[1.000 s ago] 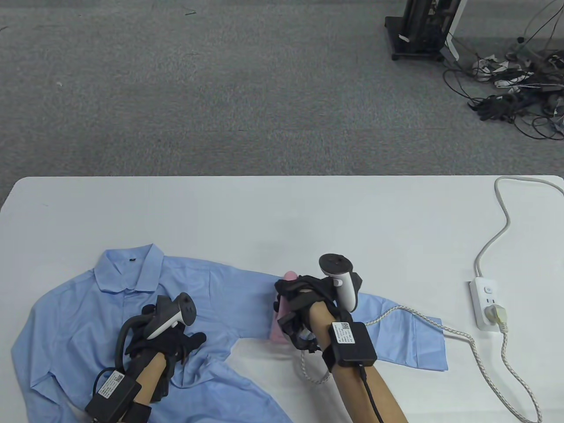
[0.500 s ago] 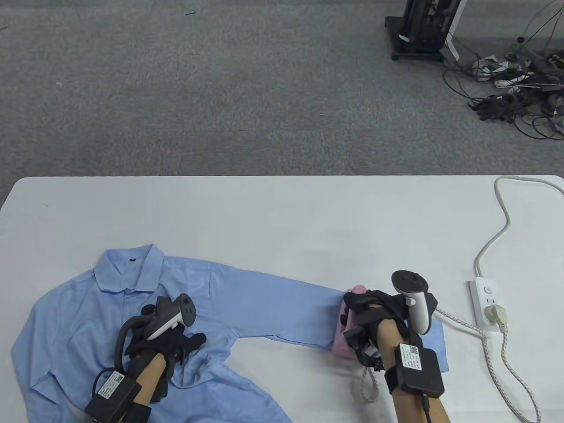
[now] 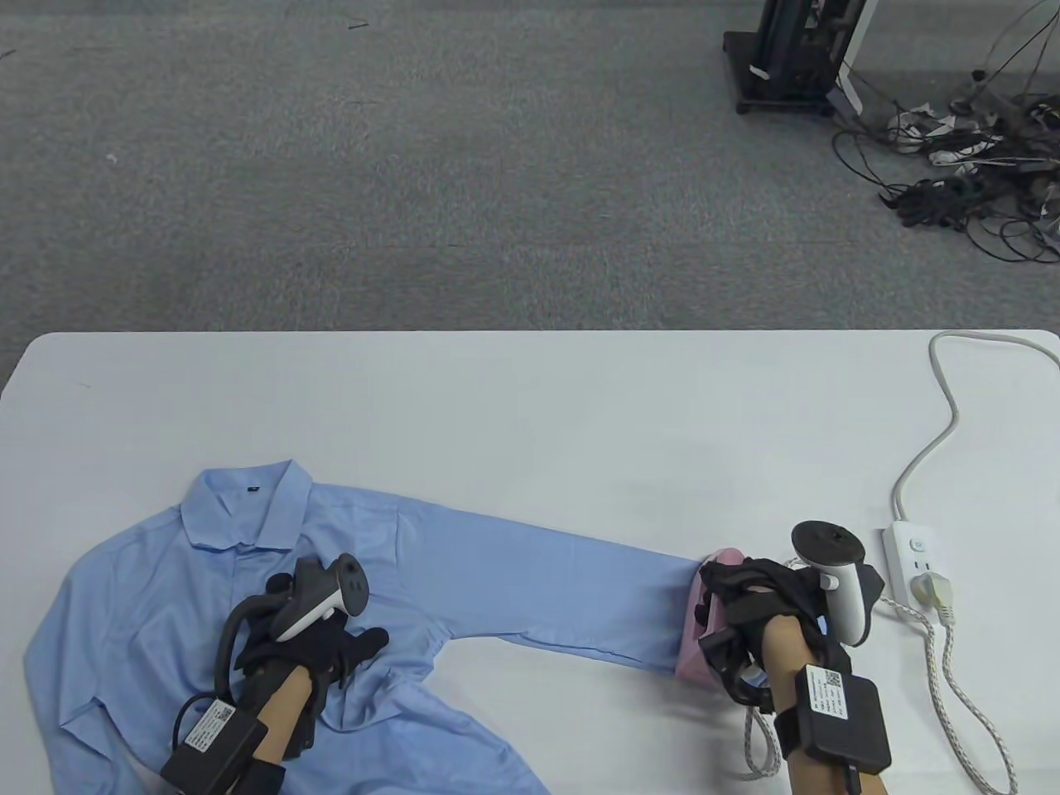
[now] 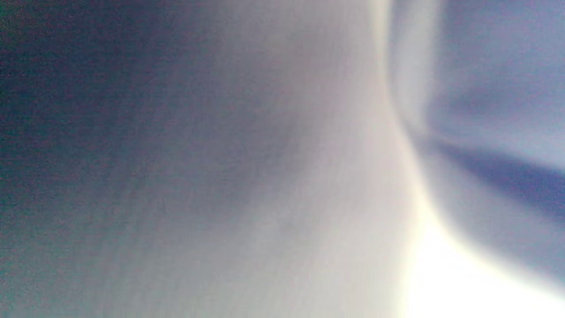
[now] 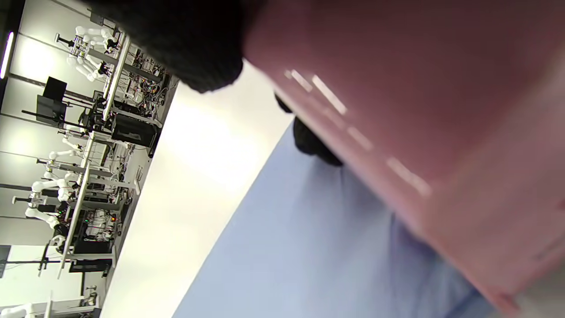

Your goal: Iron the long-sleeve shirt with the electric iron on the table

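Note:
A light blue long-sleeve shirt lies on the white table at the front left, one sleeve stretched out to the right. My left hand rests flat on the shirt's chest, fingers spread. My right hand grips the handle of a pink iron that sits on the cuff end of the sleeve. In the right wrist view the iron's pink body fills the upper right, with blue cloth beneath it. The left wrist view is a blur of cloth.
A white power strip lies right of the iron with a plug in it. The iron's braided cord loops along the front right. The strip's cable runs to the far right corner. Beyond the table lies grey carpet with a cable tangle.
My right hand has slid the iron rightward along the sleeve, from near the shoulder to the cuff end. The sleeve behind it lies flatter. My left hand has stayed put.

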`<state>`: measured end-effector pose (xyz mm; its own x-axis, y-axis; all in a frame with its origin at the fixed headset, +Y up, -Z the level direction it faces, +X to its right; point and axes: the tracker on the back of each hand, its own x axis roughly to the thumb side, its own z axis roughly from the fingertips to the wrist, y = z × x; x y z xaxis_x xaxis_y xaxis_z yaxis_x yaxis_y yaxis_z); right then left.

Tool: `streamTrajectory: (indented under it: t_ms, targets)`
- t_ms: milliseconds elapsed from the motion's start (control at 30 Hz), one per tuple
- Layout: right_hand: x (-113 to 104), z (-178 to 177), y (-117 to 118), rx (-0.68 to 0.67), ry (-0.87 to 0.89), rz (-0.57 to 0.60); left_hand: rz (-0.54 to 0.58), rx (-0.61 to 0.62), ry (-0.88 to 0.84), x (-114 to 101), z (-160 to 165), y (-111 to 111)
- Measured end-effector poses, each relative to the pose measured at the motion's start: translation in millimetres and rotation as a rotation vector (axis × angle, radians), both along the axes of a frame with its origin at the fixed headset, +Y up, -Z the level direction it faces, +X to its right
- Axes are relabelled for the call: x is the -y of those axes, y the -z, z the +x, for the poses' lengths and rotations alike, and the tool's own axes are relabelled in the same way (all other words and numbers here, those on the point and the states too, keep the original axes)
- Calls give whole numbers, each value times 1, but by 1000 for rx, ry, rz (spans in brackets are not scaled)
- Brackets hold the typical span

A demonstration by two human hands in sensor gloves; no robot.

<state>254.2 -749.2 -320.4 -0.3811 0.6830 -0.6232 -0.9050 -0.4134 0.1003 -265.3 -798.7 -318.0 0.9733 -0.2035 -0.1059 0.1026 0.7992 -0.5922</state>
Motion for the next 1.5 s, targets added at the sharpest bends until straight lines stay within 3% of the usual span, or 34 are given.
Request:
streamTrajectory:
  t_ms: [133,433,567,933,1067,1200,1300,1400,1500]
  targets:
    - [-8,8,-2,1,-137,7,4,3,-1,0,0,0]
    - [-9,52,-20,70,-110,-15,12,8,3,0,0,-1]
    - [-12,70,-24,75,-176,-29,10,8,-9,1,0,-1]
    - [-12,87,-24,120,-159,-23,27,17,-17,1,0,-2]
    - [-35,90,-20,180,-61,94,95,12,-79,-10,-4,-2]
    - [-80,92,-10,190,-84,207,261,3,-186,-31,-9,-6]
    - [-106,89,0,210,-115,372,295,15,-201,-35,-11,-11]
    - [-111,84,10,247,-87,506,306,5,-211,-33,-15,-13]
    - [-98,77,23,256,-36,513,305,-3,-215,-32,-17,-13]
